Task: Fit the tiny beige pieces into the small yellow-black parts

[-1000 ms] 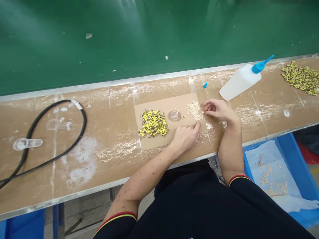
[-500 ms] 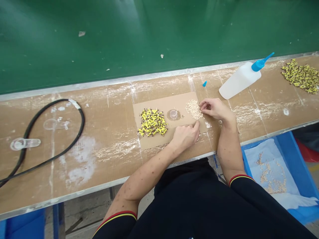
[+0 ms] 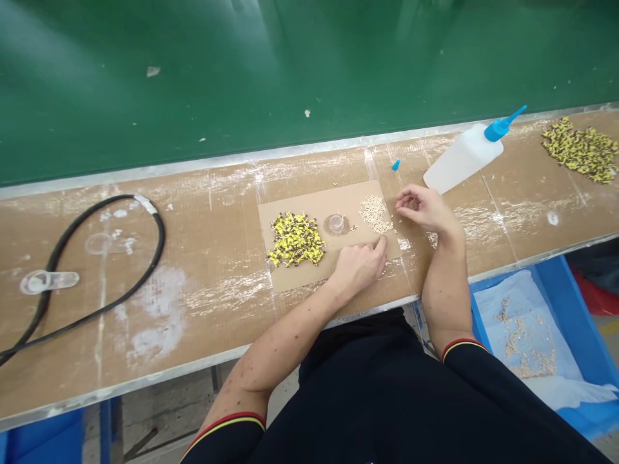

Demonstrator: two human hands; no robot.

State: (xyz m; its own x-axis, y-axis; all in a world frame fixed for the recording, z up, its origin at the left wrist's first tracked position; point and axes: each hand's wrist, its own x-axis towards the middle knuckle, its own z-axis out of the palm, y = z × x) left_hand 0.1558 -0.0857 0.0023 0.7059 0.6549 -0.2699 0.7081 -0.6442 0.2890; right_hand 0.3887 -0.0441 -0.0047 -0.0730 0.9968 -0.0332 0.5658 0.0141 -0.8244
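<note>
On a cardboard sheet (image 3: pixel 309 200), my left hand (image 3: pixel 358 263) rests with its fingers curled in below a pile of small pale beige pieces (image 3: pixel 373 214). Whatever its fingers hold, if anything, is hidden. My right hand (image 3: pixel 422 207) is just right of that pile, fingers loosely bent and thumb a little apart from them, with nothing visible between. A small round clear dish (image 3: pixel 336 223) sits in the middle of the sheet, a few tiny bits beside it. At the sheet's left lies a heap of small yellow and black pieces (image 3: pixel 296 238).
A white squeeze bottle (image 3: pixel 461 160) with a blue nozzle lies tilted behind my right hand, near a small blue cap (image 3: pixel 396 165). More yellow pieces (image 3: pixel 580 149) lie far right. A black cable (image 3: pixel 162 245) loops at left by a clear plastic piece (image 3: pixel 62 278). A blue bin (image 3: pixel 575 309) stands below right.
My right hand has drawn back to the right, away from the edge of the beige pile, and its fingers have loosened. My left hand stays in place.
</note>
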